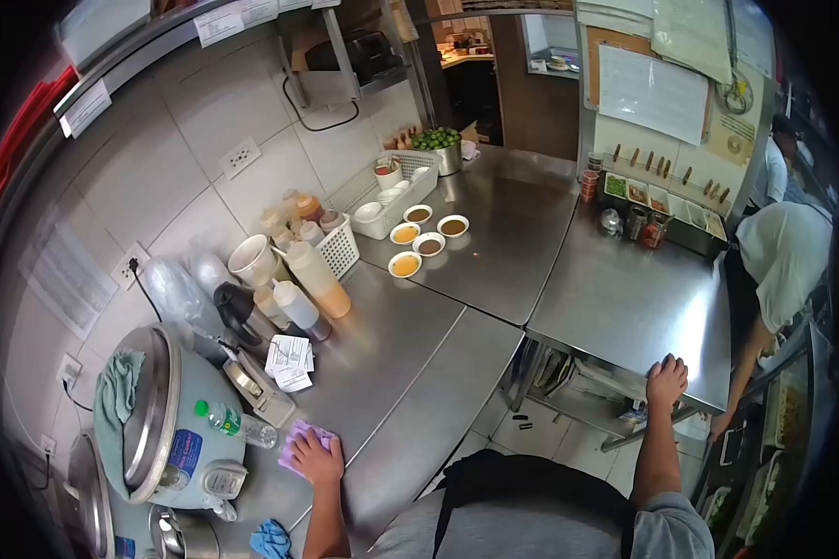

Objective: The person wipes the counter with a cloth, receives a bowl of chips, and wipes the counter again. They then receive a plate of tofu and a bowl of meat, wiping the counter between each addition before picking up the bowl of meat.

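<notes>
My left hand (315,456) lies spread on a purple cloth (298,442), pressing it against the steel counter (368,373). Just behind it are a plastic bottle with a green cap (238,424), a ticket holder (258,387) and white paper slips (290,361). My right hand (667,380) rests at the front edge of the right-hand steel counter (615,289), fingers over the edge and somewhat apart, with nothing seen in it. Several small bowls of orange and brown sauce (405,265) stand on the far counter.
A large rice cooker (182,419) stands at the left, near a blue cloth (270,538). Squeeze bottles (315,277), a white basket (379,200) and limes (436,139) line the wall. Ingredient trays (662,205) sit at the back right. A co-worker (785,252) bends at the right.
</notes>
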The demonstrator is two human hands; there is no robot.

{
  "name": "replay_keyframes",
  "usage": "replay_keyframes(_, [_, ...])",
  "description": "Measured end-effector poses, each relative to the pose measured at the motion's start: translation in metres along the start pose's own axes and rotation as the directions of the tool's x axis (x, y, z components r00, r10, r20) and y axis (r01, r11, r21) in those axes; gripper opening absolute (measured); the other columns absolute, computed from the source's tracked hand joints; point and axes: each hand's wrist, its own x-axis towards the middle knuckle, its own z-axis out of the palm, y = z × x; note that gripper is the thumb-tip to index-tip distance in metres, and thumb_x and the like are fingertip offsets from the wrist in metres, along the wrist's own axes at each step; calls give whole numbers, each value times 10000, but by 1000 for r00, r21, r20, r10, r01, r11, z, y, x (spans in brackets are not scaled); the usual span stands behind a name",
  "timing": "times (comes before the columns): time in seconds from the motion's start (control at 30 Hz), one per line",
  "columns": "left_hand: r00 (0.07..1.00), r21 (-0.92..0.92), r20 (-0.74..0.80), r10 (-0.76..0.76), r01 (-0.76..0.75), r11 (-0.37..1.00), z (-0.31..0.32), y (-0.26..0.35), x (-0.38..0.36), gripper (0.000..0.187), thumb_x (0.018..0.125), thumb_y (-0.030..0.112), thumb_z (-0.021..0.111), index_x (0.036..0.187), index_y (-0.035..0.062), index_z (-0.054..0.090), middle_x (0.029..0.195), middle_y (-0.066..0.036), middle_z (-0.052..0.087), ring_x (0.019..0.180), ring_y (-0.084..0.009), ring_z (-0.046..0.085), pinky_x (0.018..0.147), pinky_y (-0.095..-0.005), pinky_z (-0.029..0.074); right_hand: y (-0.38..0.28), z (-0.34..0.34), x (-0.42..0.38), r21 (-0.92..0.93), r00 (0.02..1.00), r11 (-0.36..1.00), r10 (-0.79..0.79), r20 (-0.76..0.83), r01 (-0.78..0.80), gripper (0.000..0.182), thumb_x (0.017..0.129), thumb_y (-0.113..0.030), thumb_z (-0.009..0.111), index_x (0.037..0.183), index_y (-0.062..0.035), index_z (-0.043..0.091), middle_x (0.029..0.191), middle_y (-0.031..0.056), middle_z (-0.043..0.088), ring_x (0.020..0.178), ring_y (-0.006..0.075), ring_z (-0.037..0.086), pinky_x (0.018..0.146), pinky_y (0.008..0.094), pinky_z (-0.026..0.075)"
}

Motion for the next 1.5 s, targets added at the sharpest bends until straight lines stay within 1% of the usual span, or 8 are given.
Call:
replay_keyframes(0.07, [1000,-7,3,-2,2,1000,1,0,2,642,778,488,446,1246,53,377,1303,-218,316,1215,-399,242,962,-523,182,5,10,-1,-21,993,999,-45,-106,43,407,768,-297,494,1134,-121,476,1209,129,422,1146,307,354,919,448,297])
replay_keyframes(0.17, [994,-35,28,-108,109,993,-2,12,1,625,797,481,420,1246,48,375,1300,-228,318,1219,-405,234,966,-518,182,-2,-20,-9,55,998,997,-53,-38,55,369,740,-263,493,1061,-80,508,1132,139,457,1075,307,402,880,442,331])
replay_keyframes(0.27, [999,13,31,-33,32,999,9,44,19,637,810,497,384,1258,46,359,1317,-229,300,1225,-402,234,972,-508,184,-12,-26,-2,105,994,993,-39,-100,50,274,687,-237,502,852,-30,575,969,167,526,971,319,462,828,434,377])
replay_keyframes(0.4, [992,101,36,118,-121,987,15,79,33,652,803,525,371,1267,68,356,1319,-213,307,1216,-379,269,946,-488,236,-2,-22,-1,37,998,999,-28,60,25,400,762,-306,483,1091,-78,496,1129,154,449,1100,325,380,902,445,313])
replay_keyframes(0.47, [988,150,24,154,-156,976,19,76,36,654,797,538,372,1268,85,362,1313,-198,321,1208,-367,286,922,-471,267,2,-11,-9,67,1000,998,4,3,-4,432,761,-318,493,1129,-94,474,1195,143,412,1161,334,320,940,459,262])
replay_keyframes(1.1, [981,108,56,187,-192,976,13,87,40,637,792,527,406,1261,98,365,1318,-181,323,1216,-352,281,948,-464,256,-16,-41,-1,-2,906,986,151,395,-164,520,845,-371,367,1311,-150,298,1398,107,190,1305,325,82,987,606,74])
replay_keyframes(1.3, [979,133,53,196,-202,970,17,85,44,645,788,538,405,1261,101,369,1316,-174,326,1210,-342,298,937,-466,276,-21,-59,-2,6,849,970,208,486,-241,523,856,-392,335,1323,-171,254,1418,83,137,1310,328,47,919,693,128])
replay_keyframes(1.5, [981,129,44,191,-195,972,20,84,45,641,787,537,397,1261,106,372,1310,-175,333,1208,-339,301,948,-460,262,-22,-60,0,21,823,965,212,527,-263,536,863,-397,330,1344,-187,222,1430,62,96,1311,339,-3,923,671,179])
